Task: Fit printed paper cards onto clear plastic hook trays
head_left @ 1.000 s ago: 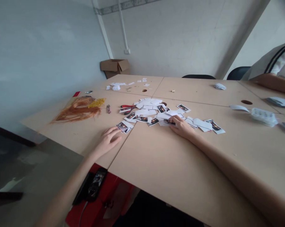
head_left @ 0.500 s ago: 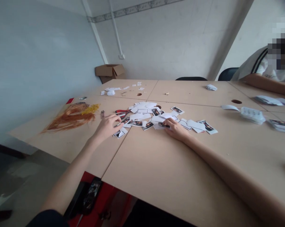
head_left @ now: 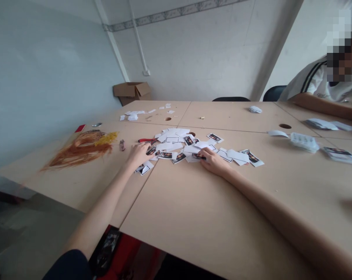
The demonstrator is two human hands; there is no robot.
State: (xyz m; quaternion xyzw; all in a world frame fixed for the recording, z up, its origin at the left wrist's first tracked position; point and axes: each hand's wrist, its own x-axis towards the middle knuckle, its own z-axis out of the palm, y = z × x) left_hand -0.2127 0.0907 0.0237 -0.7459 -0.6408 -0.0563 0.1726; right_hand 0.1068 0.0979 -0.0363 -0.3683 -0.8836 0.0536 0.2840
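Note:
A loose heap of white cards and small photo cards (head_left: pixel 172 140) lies across the seam of the beige table (head_left: pixel 193 202). My left hand (head_left: pixel 140 154) is at the heap's left edge, fingers curved over a dark photo card; whether they grip it is unclear. Red-handled pliers (head_left: pixel 146 140) lie just behind that hand, partly covered. My right hand (head_left: pixel 212 160) rests on the front of the heap, its fingertips on a photo card (head_left: pixel 198 156). Further right lies another photo card (head_left: pixel 253 158) beside white cards.
Orange-brown strands (head_left: pixel 79 147) with a yellow bundle (head_left: pixel 106 138) lie at the left. Card stacks (head_left: pixel 304 142) sit at the right, near a seated person's arm (head_left: pixel 324 109). Scraps (head_left: pixel 132 116) lie farther back. A phone (head_left: pixel 107 247) is below the front edge.
My left hand has moved in from just above the heap's left edge onto the cards there. My right hand stays at the heap's front. The view has shifted slightly.

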